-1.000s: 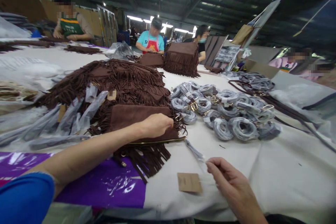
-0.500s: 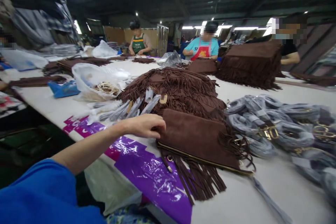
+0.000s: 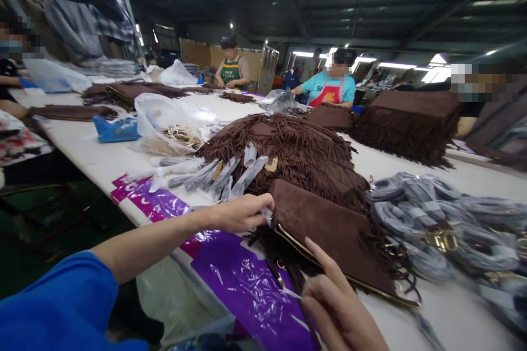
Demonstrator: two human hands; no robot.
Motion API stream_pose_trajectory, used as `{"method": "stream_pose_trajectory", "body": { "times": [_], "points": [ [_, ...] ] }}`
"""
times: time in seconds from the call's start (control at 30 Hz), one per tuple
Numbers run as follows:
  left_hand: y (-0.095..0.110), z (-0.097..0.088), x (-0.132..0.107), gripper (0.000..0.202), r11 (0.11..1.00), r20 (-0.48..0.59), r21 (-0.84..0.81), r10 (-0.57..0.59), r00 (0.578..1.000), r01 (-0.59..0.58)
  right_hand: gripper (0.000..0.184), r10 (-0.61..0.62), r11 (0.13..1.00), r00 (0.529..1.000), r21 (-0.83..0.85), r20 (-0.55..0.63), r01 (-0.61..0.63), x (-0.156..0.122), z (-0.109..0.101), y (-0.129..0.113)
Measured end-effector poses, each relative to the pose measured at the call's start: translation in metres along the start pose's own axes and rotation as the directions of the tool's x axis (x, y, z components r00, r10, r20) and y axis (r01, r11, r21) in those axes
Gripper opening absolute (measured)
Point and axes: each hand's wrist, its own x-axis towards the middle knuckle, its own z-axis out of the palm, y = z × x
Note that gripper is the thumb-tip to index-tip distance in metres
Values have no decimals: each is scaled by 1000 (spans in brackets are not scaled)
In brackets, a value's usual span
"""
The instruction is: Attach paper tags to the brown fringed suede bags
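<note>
A brown suede-like fringed bag (image 3: 325, 230) with a gold zipper lies tilted against a pile of similar bags. My left hand (image 3: 242, 213) is closed at its left corner, with a bit of clear plastic at the fingertips. From the lower right comes my right hand (image 3: 340, 307), its index finger stretched towards the zipper edge. The other fingers are curled round what looks like small scissors (image 3: 293, 293); two thin pointed metal tips show, apart from each other, and the handles are hidden. Purple printed plastic (image 3: 234, 274) lies below both hands.
Fringed bags (image 3: 280, 142) are heaped behind, and a tall stack (image 3: 407, 120) stands at the back right. Plastic-wrapped straps with gold buckles (image 3: 432, 225) cover the right side. A clear bag of cords (image 3: 164, 120) sits left. Several co-workers are around the table (image 3: 78, 148).
My right hand has come into view from below with the scissors-like tool. My left hand has closed on the bag's corner and lifted it slightly. The view has shifted.
</note>
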Motion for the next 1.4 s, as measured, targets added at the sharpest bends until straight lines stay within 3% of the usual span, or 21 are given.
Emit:
{"method": "stream_pose_trajectory", "body": {
  "times": [0.13,0.27,0.43,0.57,0.73,0.83,1.03,1.1,1.23,1.3,1.4],
  "points": [
    [10,1,0,22,984,-61,-141,101,993,-109,21,-124,951,991,-290,-49,105,36,40,11],
    [-3,2,-2,20,969,-91,-162,173,981,-186,17,-182,908,982,-393,-54,147,56,46,35],
    [-24,10,-7,9,989,-86,-121,71,994,-81,18,-246,827,968,-508,55,239,61,41,53],
    [-22,23,-4,25,999,-199,33,-21,980,28,19,-267,756,954,-583,138,297,59,40,62],
    [-22,28,-7,9,980,-187,197,61,980,-23,21,-253,770,955,-566,152,294,58,33,66],
    [-24,30,-12,15,978,-185,192,121,975,-85,20,-228,816,964,-515,133,264,57,31,65],
    [-14,31,-11,18,996,-197,87,33,980,-16,23,-182,931,980,-308,78,197,55,33,58],
    [-8,27,-9,16,997,-149,-13,-75,986,74,26,-133,951,990,-276,51,142,52,32,49],
    [-4,17,-5,23,931,126,-214,-274,954,296,28,-73,949,993,-311,-94,40,37,30,29],
    [-7,17,-4,27,916,197,-254,-265,944,310,24,-117,939,984,-336,-134,66,29,28,20],
    [-11,22,-7,29,938,171,-255,-195,966,234,20,-145,945,985,-310,-94,109,24,23,11]
  ]
}}
